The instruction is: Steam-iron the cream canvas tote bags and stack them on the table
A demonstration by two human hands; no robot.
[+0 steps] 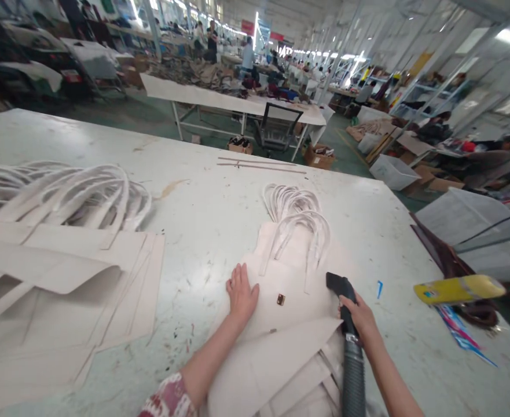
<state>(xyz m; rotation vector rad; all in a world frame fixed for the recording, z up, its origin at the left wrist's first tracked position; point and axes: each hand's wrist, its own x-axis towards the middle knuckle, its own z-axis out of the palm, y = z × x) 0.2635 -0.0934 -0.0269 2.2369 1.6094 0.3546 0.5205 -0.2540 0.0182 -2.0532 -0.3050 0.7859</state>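
My left hand [241, 295] lies flat with its fingers spread on the left side of a cream bag panel [304, 310]. In my right hand [362, 319] is a black vacuum hose [353, 376], gripped just below its angled nozzle [338, 284], which is at the panel's right edge. A small dark and gold metal piece [281, 299] sits on the panel, with a smaller metal bit [273, 330] below it. Looped cream handles [296, 202] fan out beyond the panel's far end. Nearer me, more cream pieces [276, 370] lie folded over and overlapping.
A larger pile of cream bag panels [128, 278] with looped handles [85, 191] covers the table's left. At right lie a yellow canister [458, 288], a blue and pink packet [463, 333] and dark red material [443, 249]. Thin strips [261, 166] lie near the far edge.
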